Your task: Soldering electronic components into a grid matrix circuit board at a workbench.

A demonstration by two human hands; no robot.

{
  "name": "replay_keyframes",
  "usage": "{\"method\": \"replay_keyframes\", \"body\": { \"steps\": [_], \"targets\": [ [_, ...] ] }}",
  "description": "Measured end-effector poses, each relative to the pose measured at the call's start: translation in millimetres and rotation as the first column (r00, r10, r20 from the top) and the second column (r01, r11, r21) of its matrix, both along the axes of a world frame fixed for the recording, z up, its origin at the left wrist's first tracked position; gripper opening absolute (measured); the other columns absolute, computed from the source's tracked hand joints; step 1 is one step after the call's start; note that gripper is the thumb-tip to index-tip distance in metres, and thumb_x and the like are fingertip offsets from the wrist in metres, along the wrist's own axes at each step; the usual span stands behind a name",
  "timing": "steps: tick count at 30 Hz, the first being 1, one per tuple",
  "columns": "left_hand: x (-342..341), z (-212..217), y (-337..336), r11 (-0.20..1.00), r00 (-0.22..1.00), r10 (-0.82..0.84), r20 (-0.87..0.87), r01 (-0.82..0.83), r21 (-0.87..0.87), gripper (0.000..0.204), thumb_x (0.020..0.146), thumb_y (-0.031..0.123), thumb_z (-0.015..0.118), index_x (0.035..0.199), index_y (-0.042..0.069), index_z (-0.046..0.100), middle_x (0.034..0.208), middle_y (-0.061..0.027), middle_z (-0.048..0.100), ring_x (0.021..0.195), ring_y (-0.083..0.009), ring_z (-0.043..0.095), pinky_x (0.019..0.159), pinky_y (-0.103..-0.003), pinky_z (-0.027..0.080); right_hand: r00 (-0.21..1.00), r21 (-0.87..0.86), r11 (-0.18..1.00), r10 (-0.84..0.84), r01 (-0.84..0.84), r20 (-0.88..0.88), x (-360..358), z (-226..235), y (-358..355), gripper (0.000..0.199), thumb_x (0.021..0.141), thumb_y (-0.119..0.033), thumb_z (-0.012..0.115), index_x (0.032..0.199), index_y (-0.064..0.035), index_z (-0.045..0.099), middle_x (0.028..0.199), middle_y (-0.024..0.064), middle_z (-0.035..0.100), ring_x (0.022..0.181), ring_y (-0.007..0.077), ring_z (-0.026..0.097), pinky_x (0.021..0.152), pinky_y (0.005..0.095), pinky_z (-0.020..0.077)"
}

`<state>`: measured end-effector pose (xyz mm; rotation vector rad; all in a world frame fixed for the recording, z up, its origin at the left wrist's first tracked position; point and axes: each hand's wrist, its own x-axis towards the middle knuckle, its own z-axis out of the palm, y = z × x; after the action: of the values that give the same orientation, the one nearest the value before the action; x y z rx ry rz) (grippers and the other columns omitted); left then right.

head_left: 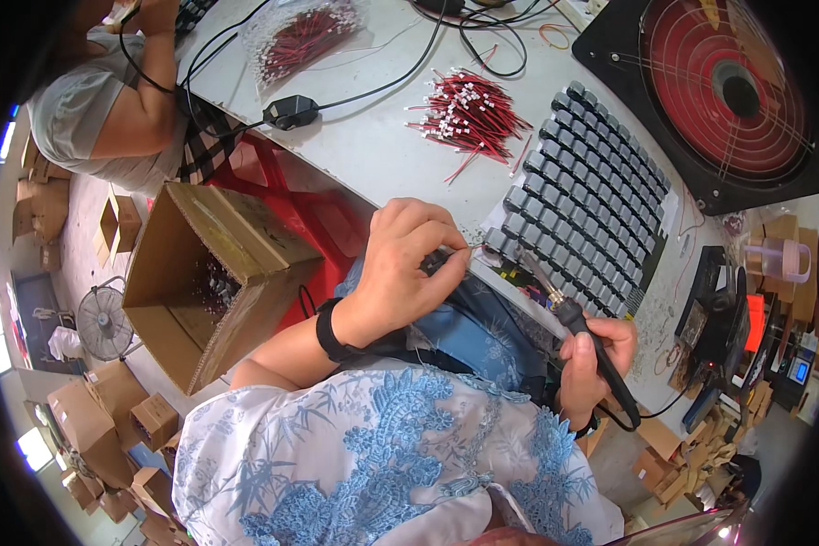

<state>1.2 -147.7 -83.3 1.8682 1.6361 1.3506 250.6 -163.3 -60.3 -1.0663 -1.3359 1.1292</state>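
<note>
My right hand (591, 364) is closed around the black handle of a soldering iron (573, 318). The iron's metal tip points up and left, over the near corner of a grid of grey and black modules (591, 196). Beside that corner, my left hand (409, 259) is pinched, with a small dark part (437, 262) partly showing between its fingers. A thin reddish wire end shows at the left fingertips; whether it joins the dark part, I cannot tell. Farther back on the table lies a pile of red and black wires with white connectors (473, 114).
A fan with a red interior (737, 86) stands at the far right. A clear bag of wires (305, 36) and a cord with a black inline box (291, 112) lie at the far left. An opened cardboard box (273, 241) sits left, near another person's arm (141, 118).
</note>
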Motion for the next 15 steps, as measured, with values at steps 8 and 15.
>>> {"method": "replay_keyframes", "body": {
  "steps": [8,15],
  "targets": [
    [4.7,-1.4,3.6,0.989,0.994,-0.104,-0.022,0.106,0.101,0.02,0.068,0.0,0.073,0.082,0.01,0.064,0.092,-0.0017,0.063,0.092,-0.0227,0.056,0.084,-0.035,0.039,0.999,0.009,1.0,0.028,-0.028,-0.044,-2.3,-3.5,-0.3,0.02,0.084,-0.003,0.062,0.097,-0.0001,0.047,0.092,0.0103,0.051,0.093,0.0276,0.061,0.1,0.0486,0.0443],
    [5.9,1.8,2.6,0.993,0.993,-0.111,-0.049,0.113,0.038,0.019,0.068,0.001,0.073,0.081,0.01,0.064,0.091,0.0001,0.064,0.092,-0.0206,0.057,0.084,-0.035,0.039,0.997,-0.001,0.997,0.077,-0.077,-0.003,1.6,-9.9,-1.7,0.023,0.082,-0.002,0.064,0.098,0.0005,0.048,0.101,0.0131,0.052,0.113,0.0396,0.058,0.098,0.0447,0.0449]
  ]
}}
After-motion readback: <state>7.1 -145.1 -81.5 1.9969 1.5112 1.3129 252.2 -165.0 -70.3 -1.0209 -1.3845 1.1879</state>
